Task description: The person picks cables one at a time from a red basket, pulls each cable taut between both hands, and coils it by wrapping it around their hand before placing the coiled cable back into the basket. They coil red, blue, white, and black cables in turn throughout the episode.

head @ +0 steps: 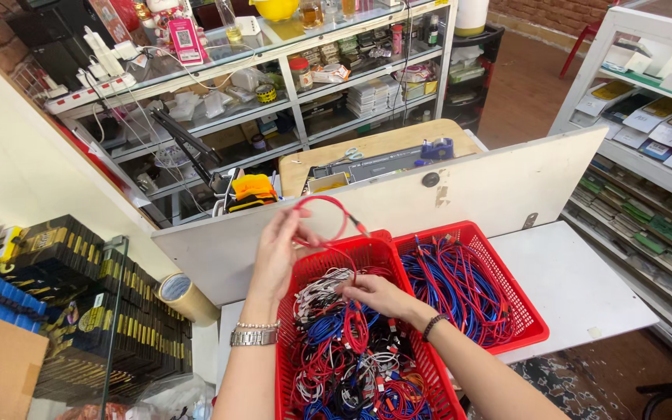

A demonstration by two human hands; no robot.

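My left hand (280, 250) is raised above a red plastic basket (330, 260) and pinches a red cable (328, 204) that arcs up and to the right, its plug end hanging near the basket rim. My right hand (379, 295) rests on the tangle inside the basket, fingers closed on the same red cable where it runs down. The basket holds several tangled red, blue and white cables (348, 358). A second red basket (499, 268) to the right holds mostly blue and red cables (453, 284).
Both baskets sit on a white table (577, 288) behind a white panel (499, 187). A tape roll (176, 289) and stacked black boxes (79, 257) are at left. Glass shelving (289, 78) stands behind, a white rack (647, 132) at right.
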